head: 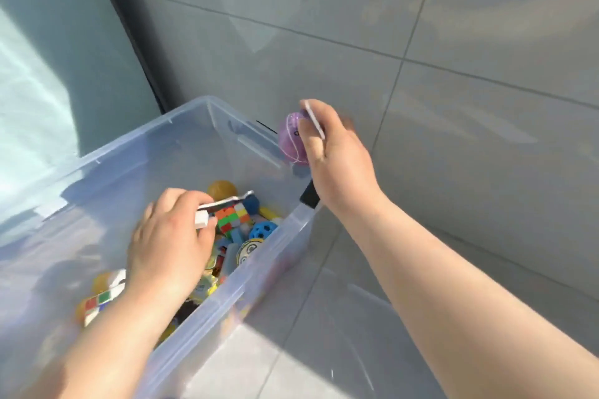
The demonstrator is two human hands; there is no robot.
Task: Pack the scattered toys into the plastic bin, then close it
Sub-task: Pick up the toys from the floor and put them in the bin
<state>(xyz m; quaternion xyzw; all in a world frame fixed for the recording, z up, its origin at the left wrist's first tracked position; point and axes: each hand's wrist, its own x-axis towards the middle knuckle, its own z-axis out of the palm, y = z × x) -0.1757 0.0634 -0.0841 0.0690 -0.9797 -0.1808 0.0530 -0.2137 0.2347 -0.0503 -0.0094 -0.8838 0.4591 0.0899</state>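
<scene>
Right hand (337, 165) grips a purple ball (291, 139), half hidden by fingers. Left hand (165, 243) pinches some blurry white piece (202, 219) inside the bin (129, 137), whose near end is cut off.

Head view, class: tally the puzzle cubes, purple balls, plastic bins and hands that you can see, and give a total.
Puzzle cubes: 2
Purple ball: 1
Plastic bin: 1
Hands, left hand and right hand: 2
Total: 6
</scene>
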